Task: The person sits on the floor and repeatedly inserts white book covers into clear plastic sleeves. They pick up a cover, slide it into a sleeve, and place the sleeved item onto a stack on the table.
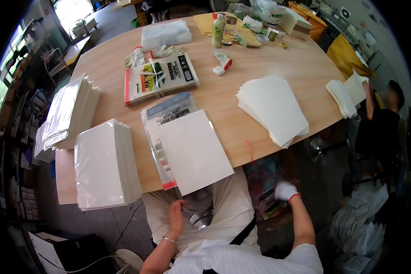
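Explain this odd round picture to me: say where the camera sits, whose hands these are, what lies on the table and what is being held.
The camera sits on a person's head and looks down; its wide lens bends the edges. Their bare left hand is by the lap, below a white sheet that overhangs the wooden table. The right hand wears a white glove and hangs off to the side; neither hand clearly holds anything. On the table lie stacks of white sheets, clear plastic bags, printed packets and a green bottle. Another person works at the far right.
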### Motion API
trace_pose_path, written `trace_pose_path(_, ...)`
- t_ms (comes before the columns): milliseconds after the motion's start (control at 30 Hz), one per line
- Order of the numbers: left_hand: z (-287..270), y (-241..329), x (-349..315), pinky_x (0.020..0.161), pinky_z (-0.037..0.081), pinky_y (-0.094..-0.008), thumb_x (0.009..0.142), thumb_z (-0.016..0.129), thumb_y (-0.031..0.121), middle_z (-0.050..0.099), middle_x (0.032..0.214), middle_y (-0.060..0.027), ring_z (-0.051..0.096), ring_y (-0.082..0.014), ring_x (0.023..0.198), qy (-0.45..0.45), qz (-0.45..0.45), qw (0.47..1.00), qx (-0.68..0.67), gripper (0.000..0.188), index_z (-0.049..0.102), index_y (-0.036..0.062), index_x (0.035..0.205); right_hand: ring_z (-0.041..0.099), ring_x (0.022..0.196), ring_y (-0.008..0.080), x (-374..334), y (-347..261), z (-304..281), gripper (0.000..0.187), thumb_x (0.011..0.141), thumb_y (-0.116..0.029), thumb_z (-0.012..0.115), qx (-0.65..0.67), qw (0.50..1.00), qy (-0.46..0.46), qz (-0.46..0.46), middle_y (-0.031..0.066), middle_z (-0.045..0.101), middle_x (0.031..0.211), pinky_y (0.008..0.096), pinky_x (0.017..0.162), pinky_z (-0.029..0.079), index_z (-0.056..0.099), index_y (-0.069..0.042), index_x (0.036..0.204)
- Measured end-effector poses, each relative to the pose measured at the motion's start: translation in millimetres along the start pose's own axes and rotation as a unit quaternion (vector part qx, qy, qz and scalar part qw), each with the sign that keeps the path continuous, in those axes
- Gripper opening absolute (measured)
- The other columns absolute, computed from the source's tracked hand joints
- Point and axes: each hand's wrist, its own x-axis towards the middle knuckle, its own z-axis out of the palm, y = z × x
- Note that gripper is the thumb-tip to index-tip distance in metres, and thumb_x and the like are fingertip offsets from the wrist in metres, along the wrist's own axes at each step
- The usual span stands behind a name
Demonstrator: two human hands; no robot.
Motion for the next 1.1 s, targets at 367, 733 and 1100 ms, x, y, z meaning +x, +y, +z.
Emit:
trace_pose_path(367, -16.6, 64.1, 29.4, 0.068, 0.046, -0.0352, 0.068, 0.069, 0.010, 0.058, 0.083, -0.0055, 0.055, -0.0256, 0.079, -0.035, 0.507, 0.751, 0.421, 0.014, 0.063, 0.0073, 0.080, 0.059, 0.069, 0.0262, -26.1, -190.8, -72.4, 0.013, 0.071, -0.006, 0.061, 0.297, 0.778, 0.116, -0.541, 0.0094, 0.058, 0.079, 0.0345, 0.064, 0.048, 0.059, -0.002, 0.083)
trace_pose_path(733, -17.2, 34.5, 43.1, 0.046, 0.044, -0.0248, 0.087, 0.054, 0.030, 0.056, 0.064, -0.0023, 0.059, -0.0117, 0.061, -0.007, 0.040, 0.996, 0.075, 0.028, 0.058, 0.0027, 0.083, 0.057, 0.058, 0.0331, -45.6, -229.0, -59.0, 0.023, 0.076, -0.028, 0.055, 0.191, 0.945, 0.201, -0.172, 0.0128, 0.058, 0.063, 0.0445, 0.052, 0.045, 0.050, -0.006, 0.069)
trace_pose_path(1100, -40.4, 150.9, -17.5, 0.046, 0.042, -0.0220, 0.086, 0.055, 0.016, 0.049, 0.066, -0.0028, 0.051, -0.0083, 0.053, -0.094, 0.207, 0.971, 0.068, 0.025, 0.046, -0.0027, 0.099, 0.055, 0.078, 0.0100, -83.9, -257.5, -31.8, 0.025, 0.083, -0.004, 0.048, 0.637, 0.733, -0.016, -0.240, 0.0056, 0.060, 0.089, 0.0229, 0.073, 0.044, 0.053, 0.002, 0.108)
